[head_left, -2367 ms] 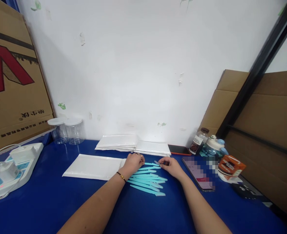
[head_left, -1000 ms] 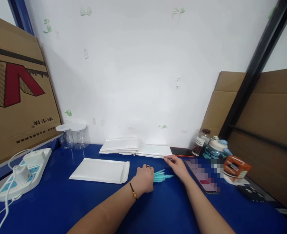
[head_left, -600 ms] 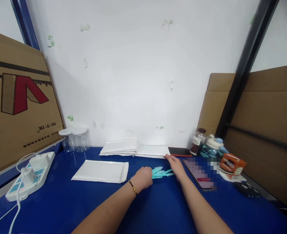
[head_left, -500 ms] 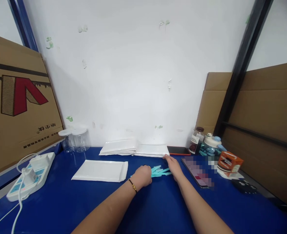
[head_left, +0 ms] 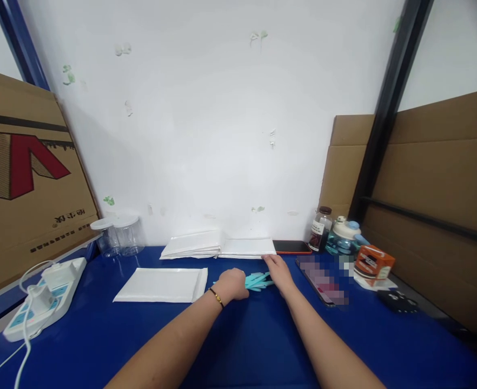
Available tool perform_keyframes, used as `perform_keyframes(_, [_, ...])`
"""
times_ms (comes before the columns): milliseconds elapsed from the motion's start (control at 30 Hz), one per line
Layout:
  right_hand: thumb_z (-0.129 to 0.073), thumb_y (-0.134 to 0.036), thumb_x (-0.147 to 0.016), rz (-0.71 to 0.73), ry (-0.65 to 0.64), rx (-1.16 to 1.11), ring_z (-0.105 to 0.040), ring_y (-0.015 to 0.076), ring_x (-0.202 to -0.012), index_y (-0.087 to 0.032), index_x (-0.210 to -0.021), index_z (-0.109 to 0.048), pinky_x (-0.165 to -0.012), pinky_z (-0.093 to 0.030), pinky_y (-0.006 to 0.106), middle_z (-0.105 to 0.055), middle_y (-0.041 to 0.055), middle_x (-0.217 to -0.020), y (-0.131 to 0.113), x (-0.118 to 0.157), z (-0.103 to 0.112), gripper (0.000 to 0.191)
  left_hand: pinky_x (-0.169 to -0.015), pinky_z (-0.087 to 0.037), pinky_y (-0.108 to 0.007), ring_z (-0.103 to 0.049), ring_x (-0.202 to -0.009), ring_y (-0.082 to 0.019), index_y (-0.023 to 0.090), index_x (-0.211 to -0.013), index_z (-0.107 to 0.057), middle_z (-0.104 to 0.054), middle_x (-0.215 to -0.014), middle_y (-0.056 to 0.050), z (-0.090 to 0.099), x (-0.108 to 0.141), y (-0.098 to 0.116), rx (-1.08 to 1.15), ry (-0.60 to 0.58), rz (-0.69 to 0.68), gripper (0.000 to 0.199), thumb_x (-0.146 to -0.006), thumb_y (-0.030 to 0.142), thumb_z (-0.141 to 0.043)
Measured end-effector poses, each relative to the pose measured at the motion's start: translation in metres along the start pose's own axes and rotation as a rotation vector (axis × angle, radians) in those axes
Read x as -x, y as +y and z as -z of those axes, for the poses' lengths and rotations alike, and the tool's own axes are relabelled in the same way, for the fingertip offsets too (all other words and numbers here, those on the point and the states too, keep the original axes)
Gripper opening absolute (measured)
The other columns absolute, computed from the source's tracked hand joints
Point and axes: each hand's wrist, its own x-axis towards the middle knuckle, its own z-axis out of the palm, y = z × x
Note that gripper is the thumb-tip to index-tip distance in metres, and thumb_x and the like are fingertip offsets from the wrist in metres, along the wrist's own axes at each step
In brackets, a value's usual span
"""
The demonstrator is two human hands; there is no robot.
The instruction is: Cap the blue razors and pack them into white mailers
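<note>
A loose bunch of thin turquoise strips lies on the blue table between my two hands. My left hand, with a beaded bracelet at the wrist, is curled closed over the left end of the bunch. At the right end, my right hand is open, its fingers stretched forward and its palm side against the strip ends. Its fingertips reach the front edge of a stack of white padded envelopes. Left of my left hand, a single white padded envelope lies flat.
Another envelope stack and a dark phone lie by the wall. At right are a second phone, a brown bottle, a water bottle and an orange box. Clear jars and a power strip sit left.
The turquoise strips are bunched more tightly, with my hands slightly closer together around them. The whole view has shifted and tilted a little.
</note>
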Motion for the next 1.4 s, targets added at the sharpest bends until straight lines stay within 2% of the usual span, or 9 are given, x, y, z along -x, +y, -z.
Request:
perform_keyframes(200, [-0.040, -0.043, -0.083, -0.045, -0.115, -0.120, -0.061, 0.0219, -0.093, -0.019, -0.092, -0.070, -0.079, -0.046, 0.030, -0.069, 0.0068, -0.099, -0.003, 0.008, -0.016, 0.039, -0.057, -0.051, -0.026, -0.066, -0.062, -0.020, 0.013, -0.088, -0.064, -0.070, -0.068, -0.008, 0.008, -0.002, -0.002, 0.103, -0.143, 0.019, 0.028, -0.062, 0.020, -0.057])
perform_keyframes(467, [-0.051, -0.021, -0.076, 0.102, -0.155, 0.120, -0.058, 0.0234, -0.095, -0.018, -0.086, -0.070, -0.090, -0.041, 0.035, -0.065, 0.0095, -0.097, 0.003, 0.010, -0.031, 0.021, -0.051, -0.048, -0.022, -0.066, -0.064, -0.020, 0.016, -0.098, -0.058, -0.071, -0.079, -0.005, 0.012, -0.015, -0.009, 0.168, -0.204, -0.046, 0.049, -0.050, 0.014, -0.064])
perform_keyframes(667, [-0.047, -0.023, -0.082, 0.196, -0.223, 0.075, -0.061, 0.0201, -0.091, -0.020, -0.089, -0.069, -0.084, -0.045, 0.030, -0.068, 0.0063, -0.094, -0.007, 0.015, -0.031, 0.024, -0.066, -0.049, -0.028, -0.065, -0.087, -0.025, 0.016, -0.094, -0.058, -0.067, -0.098, -0.012, -0.009, -0.017, -0.001, 0.170, -0.012, -0.009, 0.031, -0.063, 0.018, -0.060])
perform_keyframes(800, [-0.042, -0.038, -0.086, 0.194, 0.027, -0.111, -0.058, 0.0229, -0.102, -0.018, -0.104, -0.065, -0.090, -0.043, 0.034, -0.064, 0.0092, -0.109, -0.020, 0.007, -0.001, 0.035, -0.073, -0.048, -0.028, -0.063, -0.089, -0.022, 0.016, -0.103, -0.051, -0.064, -0.100, -0.011, -0.019, -0.008, -0.006, 0.247, 0.110, -0.049, 0.025, -0.080, 0.024, -0.047])
perform_keyframes(867, [-0.041, -0.044, -0.087, 0.254, 0.111, -0.225, -0.050, 0.0233, -0.115, -0.018, -0.113, -0.060, -0.099, -0.037, 0.036, -0.059, 0.0093, -0.121, -0.037, 0.005, 0.018, 0.041, -0.076, -0.046, -0.027, -0.061, -0.088, -0.017, 0.016, -0.106, -0.047, -0.063, -0.099, -0.008, -0.020, -0.004, -0.006, 0.414, 0.236, -0.171, 0.023, -0.086, 0.026, -0.042])
perform_keyframes(1000, [-0.037, -0.041, -0.092, 0.501, 0.000, -0.253, -0.049, 0.0202, -0.117, -0.022, -0.116, -0.059, -0.102, -0.035, 0.034, -0.058, 0.0062, -0.122, -0.097, 0.013, 0.040, 0.038, -0.078, -0.045, -0.026, -0.056, -0.085, -0.015, 0.017, -0.113, -0.042, -0.060, -0.099, -0.006, -0.023, 0.004, 0.003, 0.831, 0.451, -0.376, 0.027, -0.089, 0.031, -0.041])
perform_keyframes(1133, [-0.038, -0.035, -0.093, 0.721, -0.148, -0.043, -0.055, 0.0200, -0.105, -0.022, -0.103, -0.065, -0.094, -0.041, 0.034, -0.064, 0.0071, -0.107, -0.138, 0.033, 0.027, 0.032, -0.062, -0.044, -0.025, -0.053, -0.065, -0.012, 0.014, -0.111, -0.043, -0.058, -0.078, -0.002, -0.034, 0.010, 0.008, 1.183, 0.458, -0.428, 0.029, -0.086, 0.030, -0.045])
perform_keyframes(1300, [-0.040, -0.028, -0.092, 0.783, -0.210, 0.129, -0.057, 0.0211, -0.086, -0.020, -0.088, -0.065, -0.079, -0.046, 0.036, -0.063, 0.0084, -0.086, -0.126, 0.055, -0.005, 0.026, -0.077, -0.045, -0.032, -0.055, -0.088, -0.020, 0.015, -0.099, -0.052, -0.061, -0.095, -0.007, -0.058, 0.015, 0.002, 1.393, 0.560, -0.399, 0.027, -0.073, 0.019, -0.056])
perform_keyframes(1400, [-0.041, -0.027, -0.091, 0.771, -0.222, 0.127, -0.056, 0.0210, -0.083, -0.020, -0.084, -0.064, -0.077, -0.046, 0.036, -0.062, 0.0083, -0.083, -0.120, 0.058, -0.014, 0.026, -0.075, -0.044, -0.032, -0.055, -0.088, -0.021, 0.015, -0.091, -0.055, -0.062, -0.093, -0.006, -0.067, 0.012, 0.001, 1.431, 0.515, -0.364, 0.021, -0.070, 0.019, -0.059])
